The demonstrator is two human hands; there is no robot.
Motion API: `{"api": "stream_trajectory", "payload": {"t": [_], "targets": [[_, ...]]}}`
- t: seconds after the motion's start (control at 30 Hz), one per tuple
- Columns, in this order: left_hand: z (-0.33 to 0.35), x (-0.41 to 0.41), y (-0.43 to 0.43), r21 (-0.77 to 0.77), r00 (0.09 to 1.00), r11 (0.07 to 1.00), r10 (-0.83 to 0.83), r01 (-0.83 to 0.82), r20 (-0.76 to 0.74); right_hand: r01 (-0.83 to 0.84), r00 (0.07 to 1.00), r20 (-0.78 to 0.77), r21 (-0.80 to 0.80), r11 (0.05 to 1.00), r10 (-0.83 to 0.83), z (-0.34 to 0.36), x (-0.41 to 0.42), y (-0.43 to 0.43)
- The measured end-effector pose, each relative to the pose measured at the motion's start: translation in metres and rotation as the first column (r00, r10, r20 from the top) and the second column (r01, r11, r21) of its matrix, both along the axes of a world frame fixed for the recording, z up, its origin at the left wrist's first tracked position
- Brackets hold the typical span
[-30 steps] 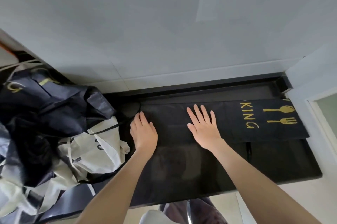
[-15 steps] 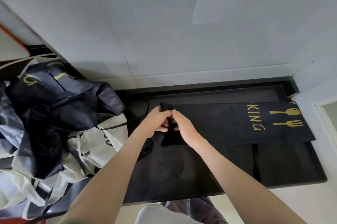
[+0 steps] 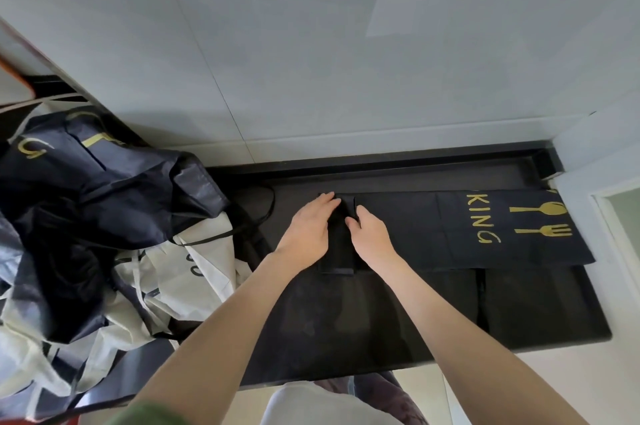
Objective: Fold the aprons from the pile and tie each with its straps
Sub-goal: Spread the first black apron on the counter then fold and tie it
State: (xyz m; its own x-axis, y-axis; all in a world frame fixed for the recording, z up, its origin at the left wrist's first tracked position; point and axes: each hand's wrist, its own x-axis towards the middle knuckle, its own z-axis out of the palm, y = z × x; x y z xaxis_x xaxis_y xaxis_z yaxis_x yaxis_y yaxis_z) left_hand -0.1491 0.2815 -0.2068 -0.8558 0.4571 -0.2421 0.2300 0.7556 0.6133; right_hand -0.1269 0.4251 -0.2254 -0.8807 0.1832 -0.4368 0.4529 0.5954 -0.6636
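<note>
The near strip of the glossy black countertop point(image 3: 381, 331) is lying uncovered. The left hand point(image 3: 308, 229) is pressing flat, and the right hand point(image 3: 371, 236) is pinching the folded-over left end of the long black gold-printed apron point(image 3: 433, 227), which is stretching left-right beside the pale grey wall point(image 3: 311, 61), its print pointing right.

One black apron point(image 3: 415, 227) lies along one dark counter point(image 3: 415, 166). Its gold print shows four letters point(image 3: 479, 220), one spoon point(image 3: 540, 209) and one fork point(image 3: 543, 230). Two bare hands are on the apron, one left hand point(image 3: 308, 232) and one right hand point(image 3: 372, 239). At the left sits one pile point(image 3: 104, 234) of dark and cream aprons. At least one of each colour shows, but the full number in the heap cannot be told.
</note>
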Motion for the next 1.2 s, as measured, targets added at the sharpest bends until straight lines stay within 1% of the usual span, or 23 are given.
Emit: {"api": "stream_trajectory", "payload": {"t": [0.03,0.1,0.17,0.23,0.3,0.33,0.4,0.47,0.57,0.67,0.7,0.73,0.77,0.8,0.83,0.87,0.9,0.93,0.97,1.0,1.03,1.13,1.2], "targets": [[-0.006,0.002,0.001,-0.084,0.996,0.993,-0.081,0.078,-0.023,-0.023,1.0,-0.019,0.052,0.998,0.024,-0.002,-0.001,-0.001],[-0.017,0.006,0.003,-0.236,0.987,0.961,-0.157,0.145,-0.035,-0.023,0.999,-0.046,0.126,0.992,0.029,-0.003,-0.003,-0.003],[-0.026,0.01,0.005,-0.366,0.98,0.916,-0.194,0.167,-0.037,0.027,0.996,-0.086,0.155,0.988,-0.013,-0.003,-0.001,-0.003],[-0.033,0.014,0.009,-0.463,0.979,0.874,-0.195,0.147,-0.056,0.059,0.992,-0.122,0.177,0.983,-0.038,-0.003,0.002,-0.002],[-0.036,0.018,0.016,-0.499,0.988,0.863,-0.134,0.08,-0.072,0.009,0.989,-0.148,0.233,0.972,0.026,-0.005,0.007,-0.001],[-0.036,0.02,0.02,-0.502,0.992,0.864,-0.099,0.045,-0.081,-0.055,0.982,-0.156,0.289,0.956,0.103,-0.007,0.01,0.0],[-0.036,0.022,0.024,-0.505,0.992,0.863,-0.068,0.008,-0.102,-0.201,0.944,-0.161,0.416,0.887,0.289,-0.012,0.018,0.0],[-0.036,0.022,0.023,-0.509,0.989,0.86,-0.091,0.019,-0.116,-0.268,0.906,-0.167,0.484,0.833,0.389,-0.015,0.024,0.002],[-0.037,0.021,0.02,-0.516,0.981,0.855,-0.14,0.053,-0.131,-0.292,0.864,-0.179,0.582,0.759,0.47,-0.019,0.031,0.003],[-0.036,0.02,0.02,-0.518,0.981,0.852,-0.155,0.074,-0.114,-0.246,0.861,-0.203,0.637,0.731,0.466,-0.023,0.034,0.005],[-0.032,0.021,0.021,-0.487,0.987,0.873,-0.112,0.043,-0.114,-0.238,0.866,-0.201,0.639,0.731,0.458,-0.024,0.034,0.006],[-0.028,0.022,0.022,-0.411,0.992,0.91,-0.003,-0.051,-0.129,-0.239,0.868,-0.2,0.636,0.734,0.455,-0.024,0.033,0.006],[-0.023,0.024,0.025,-0.318,0.975,0.925,0.166,-0.207,-0.15,-0.244,0.867,-0.2,0.629,0.738,0.457,-0.024,0.033,0.005],[-0.018,0.025,0.028,-0.224,0.921,0.894,0.368,-0.388,-0.125,-0.25,0.866,-0.199,0.622,0.742,0.458,-0.022,0.033,0.005],[-0.012,0.024,0.031,-0.154,0.832,0.821,0.554,-0.549,-0.012,-0.267,0.865,-0.189,0.612,0.745,0.465,-0.022,0.031,0.005],[-0.007,0.021,0.035,-0.126,0.723,0.74,0.672,-0.66,0.161,-0.289,0.87,-0.171,0.583,0.759,0.462,-0.021,0.03,0.005],[-0.005,0.016,0.037,-0.12,0.624,0.682,0.716,-0.722,0.313,-0.299,0.883,-0.146,0.558,0.774,0.446,-0.021,0.029,0.005],[-0.003,0.012,0.038,-0.131,0.587,0.678,0.704,-0.724,0.4,-0.304,0.895,-0.116,0.549,0.778,0.431,-0.02,0.028,0.006],[0.001,0.009,0.038,-0.141,0.613,0.721,0.661,-0.678,0.433,-0.304,0.902,-0.097,0.551,0.777,0.421,-0.019,0.027,0.005],[0.005,0.007,0.037,-0.148,0.663,0.771,0.615,-0.62,0.426,-0.297,0.909,-0.089,0.544,0.785,0.406,-0.017,0.028,0.004],[0.007,0.006,0.037,-0.138,0.705,0.802,0.581,-0.581,0.407,-0.26,0.924,-0.113,0.514,0.817,0.366,-0.014,0.029,0.002],[0.014,0.013,0.04,-0.023,0.806,0.843,0.521,-0.537,0.282,-0.122,0.973,-0.153,0.299,0.946,0.174,-0.005,0.03,-0.006],[0.019,0.017,0.042,0.067,0.841,0.848,0.507,-0.526,0.19,-0.088,0.991,-0.09,0.103,0.991,0.098,-0.007,0.026,-0.015]]}}
